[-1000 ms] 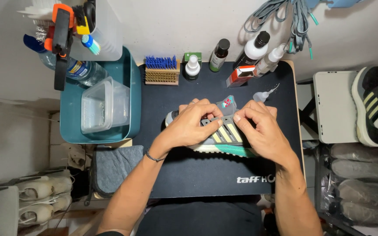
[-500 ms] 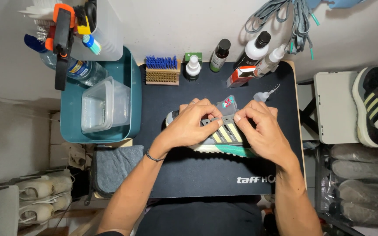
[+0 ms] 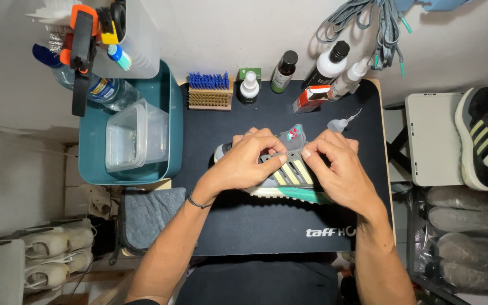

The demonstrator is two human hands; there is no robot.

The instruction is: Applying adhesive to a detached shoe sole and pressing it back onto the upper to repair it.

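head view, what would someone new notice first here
Most likely the two bare hands at the middle of the black mat: the left hand and right hand both grip a grey sneaker with pale yellow stripes and a teal sole. Next comes the teal bin at left holding a clear plastic container, then the blue-bristled brush and bottles along the mat's far edge.

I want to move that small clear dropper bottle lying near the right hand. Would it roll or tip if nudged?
The dropper bottle already lies on its side on the black mat, so it cannot tip. It looks round, so it would likely roll. Small and plastic, it is probably light.
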